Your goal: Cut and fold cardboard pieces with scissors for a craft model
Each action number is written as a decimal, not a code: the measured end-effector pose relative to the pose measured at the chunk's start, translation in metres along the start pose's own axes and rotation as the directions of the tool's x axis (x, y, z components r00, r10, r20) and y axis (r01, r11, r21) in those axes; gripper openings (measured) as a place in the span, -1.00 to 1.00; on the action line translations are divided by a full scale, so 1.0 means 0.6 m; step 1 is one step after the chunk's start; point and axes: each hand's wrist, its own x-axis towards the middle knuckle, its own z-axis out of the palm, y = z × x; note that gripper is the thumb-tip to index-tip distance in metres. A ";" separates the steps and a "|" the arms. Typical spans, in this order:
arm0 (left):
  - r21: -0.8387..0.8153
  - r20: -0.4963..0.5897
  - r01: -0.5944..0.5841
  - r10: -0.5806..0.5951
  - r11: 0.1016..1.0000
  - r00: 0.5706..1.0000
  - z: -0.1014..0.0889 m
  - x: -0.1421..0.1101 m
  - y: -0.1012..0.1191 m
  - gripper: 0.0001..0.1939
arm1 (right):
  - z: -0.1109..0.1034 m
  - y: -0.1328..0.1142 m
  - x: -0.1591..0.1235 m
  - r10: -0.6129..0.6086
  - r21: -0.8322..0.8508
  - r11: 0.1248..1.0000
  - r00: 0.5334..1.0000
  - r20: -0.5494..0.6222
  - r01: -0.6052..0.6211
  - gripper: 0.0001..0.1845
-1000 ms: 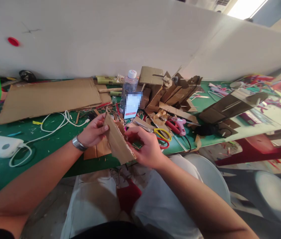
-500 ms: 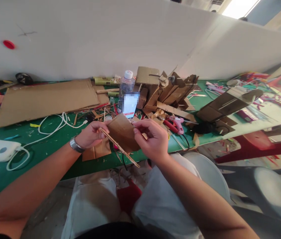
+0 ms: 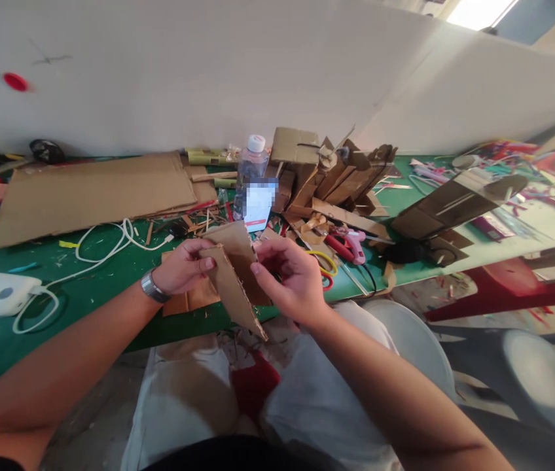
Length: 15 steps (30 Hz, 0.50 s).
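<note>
Between my hands is a folded piece of cardboard (image 3: 234, 288), its two flaps spread in a V above the table's front edge. My left hand (image 3: 186, 266) is closed on its left end, thumb on the near flap. At the far flap, my right hand (image 3: 290, 278) pinches the edge between thumb and fingers. The near flap's cut edge looks ragged. Beneath my left hand, another flat cardboard piece (image 3: 190, 299) lies on the green table. Scissors with yellow and red handles (image 3: 325, 263) lie just beyond my right hand, partly hidden by it.
A phone (image 3: 258, 208) leans against a clear bottle (image 3: 252, 163). A pink glue gun (image 3: 355, 247) and cardboard constructions (image 3: 302, 154) are at the right. A large cardboard sheet (image 3: 95, 196), a white cable (image 3: 105, 258) and a white power bank (image 3: 0, 292) occupy the left.
The folded cardboard has been opened out and turned: its flaps were close together, then swung apart, and the near flap now faces me more. My right hand has shifted to the far flap's edge.
</note>
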 end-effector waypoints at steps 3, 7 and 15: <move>-0.015 0.005 0.037 -0.037 0.999 0.999 0.001 -0.002 0.002 -0.60 | -0.002 -0.003 0.002 -0.021 -0.007 1.000 1.000 0.018 0.021 -0.87; -0.048 -0.011 0.035 -0.036 0.998 0.999 0.009 -0.004 0.001 -0.58 | 0.001 -0.008 0.004 -0.028 -0.043 0.999 0.999 0.025 0.029 -0.89; -0.099 -0.007 0.031 -0.032 0.995 0.999 0.019 -0.006 0.001 -0.62 | 0.012 -0.005 0.003 -0.039 -0.128 0.991 0.999 0.001 0.039 -0.76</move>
